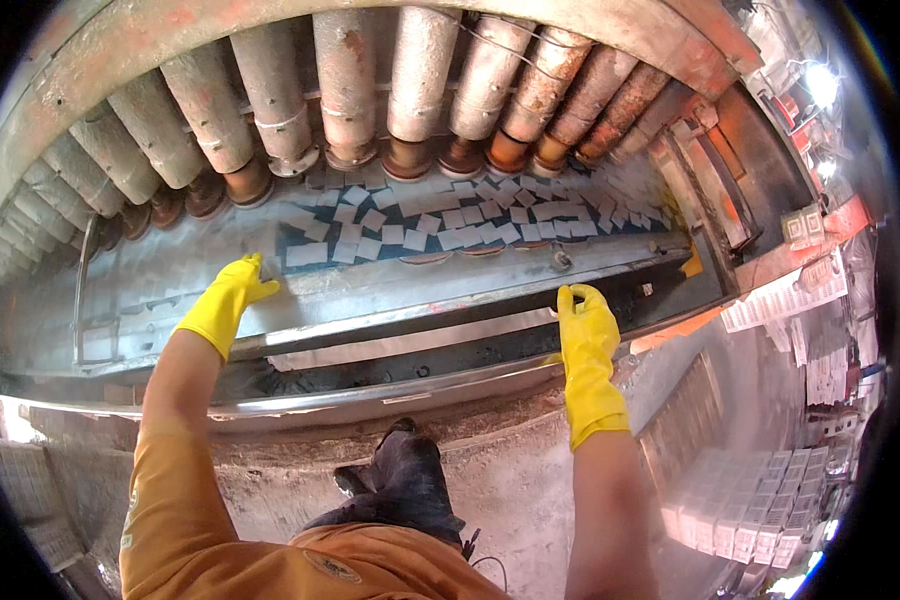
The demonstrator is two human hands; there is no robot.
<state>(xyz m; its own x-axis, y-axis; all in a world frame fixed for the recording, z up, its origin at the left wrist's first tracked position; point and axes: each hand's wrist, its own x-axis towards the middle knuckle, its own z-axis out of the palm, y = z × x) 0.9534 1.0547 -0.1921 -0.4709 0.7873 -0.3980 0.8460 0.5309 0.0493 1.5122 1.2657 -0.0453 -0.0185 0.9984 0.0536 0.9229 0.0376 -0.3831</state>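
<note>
Many small white tile-like pieces lie scattered over a wet blue bed beneath a row of upright cylinders. My left hand, in a yellow rubber glove, is over the metal ledge left of these pieces. Its thumb stands apart from the other fingers, and nothing shows in its grasp. At the right, my right hand, gloved the same way, is raised by the front rail. Its thumb and index finger curl together; whatever may be between them is too small to tell.
Large worn cylinders with round discs at their lower ends hang along the far side. A metal trough edge runs in front of me. Stacked pale pieces stand at the lower right. A printed sheet hangs at the right.
</note>
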